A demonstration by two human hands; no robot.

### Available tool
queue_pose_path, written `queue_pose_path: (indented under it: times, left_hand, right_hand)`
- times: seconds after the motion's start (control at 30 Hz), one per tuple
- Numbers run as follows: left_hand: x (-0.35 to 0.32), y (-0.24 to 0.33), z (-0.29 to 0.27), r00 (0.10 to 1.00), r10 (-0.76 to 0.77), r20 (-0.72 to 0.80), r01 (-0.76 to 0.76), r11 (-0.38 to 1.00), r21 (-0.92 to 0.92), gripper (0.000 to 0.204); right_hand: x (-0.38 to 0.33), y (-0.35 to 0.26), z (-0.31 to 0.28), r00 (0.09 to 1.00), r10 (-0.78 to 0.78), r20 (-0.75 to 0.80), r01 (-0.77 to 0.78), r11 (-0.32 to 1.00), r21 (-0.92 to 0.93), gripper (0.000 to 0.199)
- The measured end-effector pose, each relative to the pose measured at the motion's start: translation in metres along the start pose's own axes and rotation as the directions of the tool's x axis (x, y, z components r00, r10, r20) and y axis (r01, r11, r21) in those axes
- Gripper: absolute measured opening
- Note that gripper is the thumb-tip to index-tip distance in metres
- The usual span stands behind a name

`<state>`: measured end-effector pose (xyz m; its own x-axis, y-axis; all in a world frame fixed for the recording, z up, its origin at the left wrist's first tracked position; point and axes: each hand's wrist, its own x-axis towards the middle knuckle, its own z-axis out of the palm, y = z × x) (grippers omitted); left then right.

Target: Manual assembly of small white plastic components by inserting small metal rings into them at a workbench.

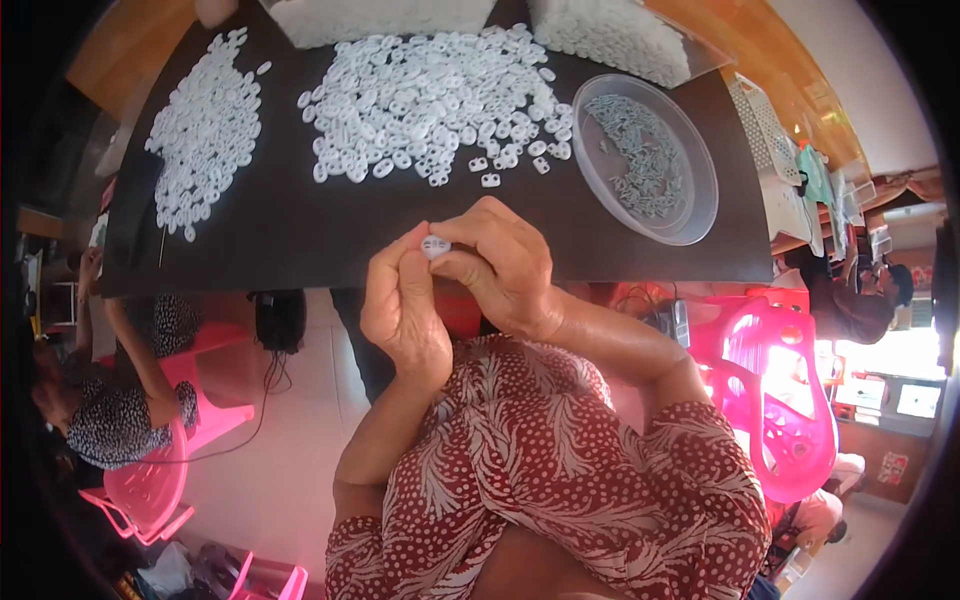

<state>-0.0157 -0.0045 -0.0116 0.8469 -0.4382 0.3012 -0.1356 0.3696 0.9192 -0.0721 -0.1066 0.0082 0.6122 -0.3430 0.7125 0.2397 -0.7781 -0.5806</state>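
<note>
The dark surface (300, 240) fills the upper half of the frame, with pink plastic chairs (770, 400) and another seated person at lower left beyond it. Just below its near edge, at centre frame, your left hand (402, 305) and right hand (505, 265) are closed together on one small white plastic piece (435, 246), both pinching it between fingertips; whether something is being pressed into it I can't quite tell at this size. A big heap of white pieces (430, 100) lies top centre, and a second, thinner spread of white pieces (205, 125) sits at upper left. The clear round bowl (690, 215) at upper right holds small greyish parts (640, 155) over only part of its bottom. Judging by those full piles, most of the work looks left to do
</note>
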Motion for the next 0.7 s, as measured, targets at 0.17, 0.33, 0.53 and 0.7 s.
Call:
queue_pose_path:
  times: [0.17, 0.33, 0.53, 0.7]
  left_hand:
    - [0.027, 0.003, 0.007, 0.987, -0.146, 0.073, 0.137, 0.984, 0.116, 0.017]
    - [0.056, -0.013, 0.015, 0.817, 0.401, 0.415, -0.575, 0.628, 0.525, 0.016]
    - [0.059, -0.035, 0.042, 0.672, 0.341, 0.657, -0.738, 0.376, 0.56, 0.014]
    - [0.062, -0.037, 0.045, 0.639, 0.242, 0.73, -0.761, 0.34, 0.553, 0.015]
  right_hand:
    - [0.028, 0.015, -0.057, 0.976, 0.187, -0.108, -0.202, 0.968, -0.15, 0.012]
    - [0.089, 0.048, -0.132, 0.881, 0.318, -0.351, -0.368, 0.926, -0.087, 0.02]
    - [0.144, 0.115, -0.183, 0.904, 0.126, -0.409, -0.311, 0.85, -0.426, 0.02]
    - [0.174, 0.16, -0.199, 0.937, 0.063, -0.343, -0.271, 0.749, -0.605, 0.02]
